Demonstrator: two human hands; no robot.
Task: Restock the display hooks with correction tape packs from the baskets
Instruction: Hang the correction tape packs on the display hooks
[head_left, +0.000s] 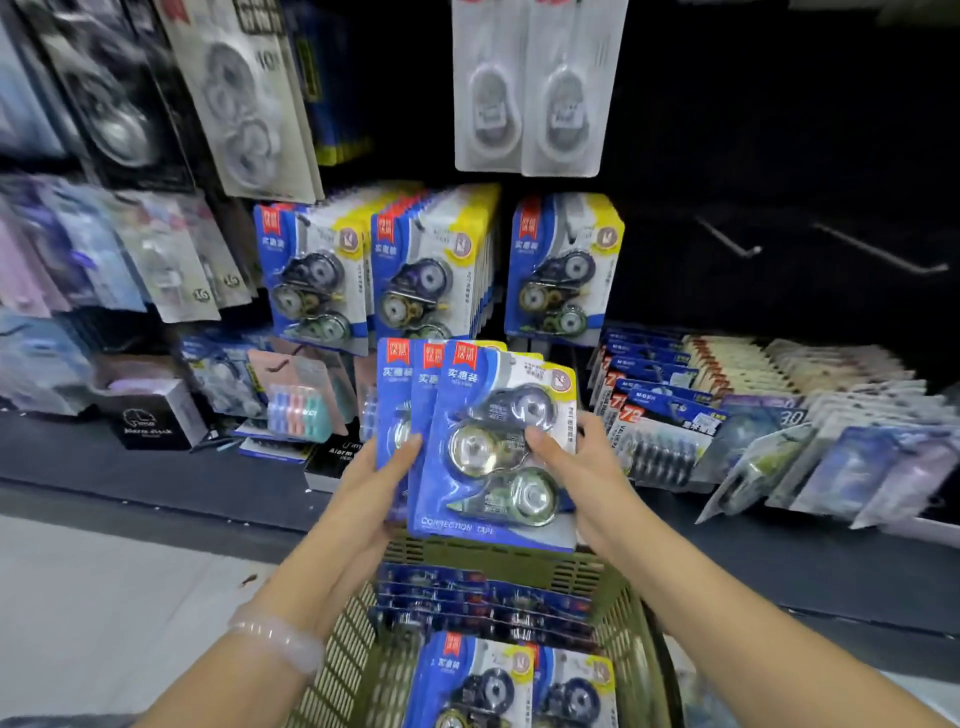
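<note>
Left hand (376, 480) and right hand (571, 462) together held a fanned stack of three packs (488, 441) upright above the basket (631, 654); the left gripped the stack's left edge with the thumb across the front, the right pinched the front pack at its right side, thumb on the blister. More packs (483, 603) lay in the basket directly below, some flat, some face-up nearer the camera. On the display behind, three hooks carried matching packs: two full rows (374, 270) at left and centre, and a thinner row (563, 265) to the right. Farther right, two bare hooks (732, 239) projected from the dark panel. The step in hand appeared to be lifting and sorting a batch between basket and display, before hanging. The next move would call for separating one pack, aligning its top hang hole with a hook tip, probably the thin row or a bare hook, and sliding it back level. Hang holes were not clearly visible.
</note>
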